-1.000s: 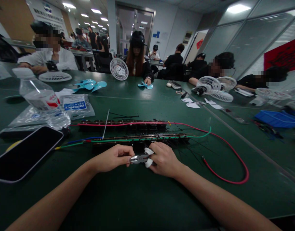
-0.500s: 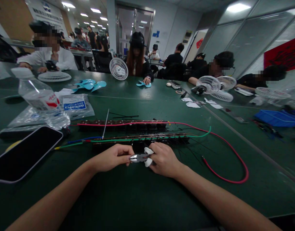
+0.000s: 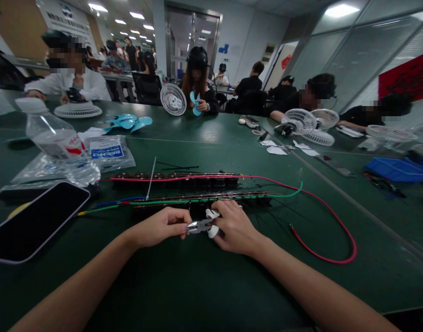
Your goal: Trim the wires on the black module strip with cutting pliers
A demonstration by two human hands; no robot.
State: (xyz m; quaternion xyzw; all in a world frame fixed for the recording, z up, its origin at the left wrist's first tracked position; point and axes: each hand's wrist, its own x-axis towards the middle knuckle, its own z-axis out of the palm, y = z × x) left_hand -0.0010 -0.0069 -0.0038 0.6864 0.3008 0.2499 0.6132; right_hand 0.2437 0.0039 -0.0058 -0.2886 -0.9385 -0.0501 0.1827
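Observation:
My right hand is wrapped round the white handles of small metal pliers, whose jaws point left. Facing it, my left hand is pinched at the tip of the jaws; what its fingers hold is too small to make out. Just beyond both hands lie two long dark strips, the nearer strip with a green wire along it, the farther one with a red cable that loops round on the right. A white zip tie sticks up from the nearer strip's left part.
A black phone and a water bottle are at the left, beside plastic bags. Thin black ties lie behind the strips. Across the green table, people sit with white fan grilles and blue blades.
The plier handles have spread a little and my right hand's fingers have loosened and shifted slightly. Across the table, a person has raised a blue fan blade off the surface.

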